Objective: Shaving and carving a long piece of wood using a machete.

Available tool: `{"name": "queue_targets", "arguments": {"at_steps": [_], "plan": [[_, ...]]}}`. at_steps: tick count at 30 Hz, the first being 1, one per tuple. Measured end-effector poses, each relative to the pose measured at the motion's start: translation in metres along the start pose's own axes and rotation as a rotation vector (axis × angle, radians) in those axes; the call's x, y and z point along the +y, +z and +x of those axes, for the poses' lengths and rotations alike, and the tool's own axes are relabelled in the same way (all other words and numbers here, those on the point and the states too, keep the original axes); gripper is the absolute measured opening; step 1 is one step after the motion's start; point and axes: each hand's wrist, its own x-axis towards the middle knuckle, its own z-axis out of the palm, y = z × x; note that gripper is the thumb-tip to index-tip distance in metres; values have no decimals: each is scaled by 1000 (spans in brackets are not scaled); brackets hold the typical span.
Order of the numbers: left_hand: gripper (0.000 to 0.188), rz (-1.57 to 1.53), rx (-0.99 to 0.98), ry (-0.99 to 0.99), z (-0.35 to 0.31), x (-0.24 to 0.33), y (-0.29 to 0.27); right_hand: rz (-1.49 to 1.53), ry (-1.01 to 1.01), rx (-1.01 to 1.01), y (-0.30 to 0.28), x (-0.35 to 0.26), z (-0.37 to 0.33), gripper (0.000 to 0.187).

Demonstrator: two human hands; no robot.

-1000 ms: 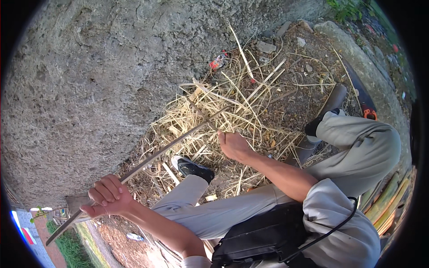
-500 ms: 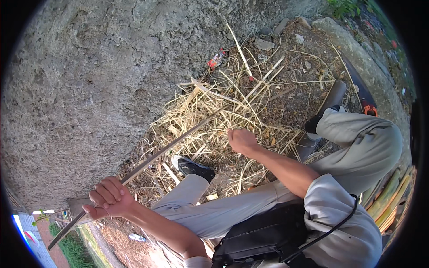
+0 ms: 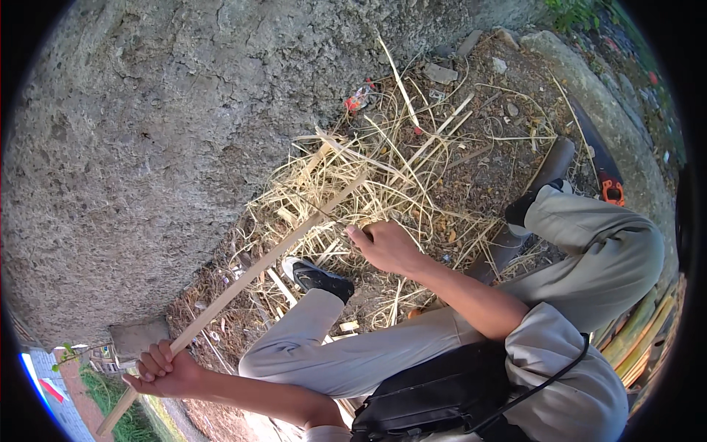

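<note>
I had the left hand (image 3: 163, 374) round a long, pale wooden strip (image 3: 247, 280) slanting over brown earth (image 3: 486, 184) beside a rough grey wall (image 3: 162, 147); the right hand (image 3: 387, 247) clasped a thin dark tool (image 3: 336, 220).

Rough grey wall (image 3: 162, 147) beside brown soil (image 3: 486, 184) in daylight
The pitted wall fills the upper left; a grey stone ledge (image 3: 589, 81) curves along the right, green leaves (image 3: 578, 13) show at upper right, grass (image 3: 103, 387) at lower left.
</note>
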Motion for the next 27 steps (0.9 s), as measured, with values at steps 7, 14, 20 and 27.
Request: {"name": "queue_targets", "arguments": {"at_steps": [7, 14, 20, 27], "plan": [[49, 168, 195, 53, -10, 0, 19, -20, -288, -117, 38, -41, -30, 42], [48, 252, 228, 57, -24, -40, 40, -32, -15, -22, 54, 16, -8, 50], [49, 211, 64, 33, -38, -17, 44, 47, -548, 200, 67, -49, -47, 57], [47, 257, 104, 57, -42, -13, 51, -20, -241, 186, 75, 6, -18, 53]]}}
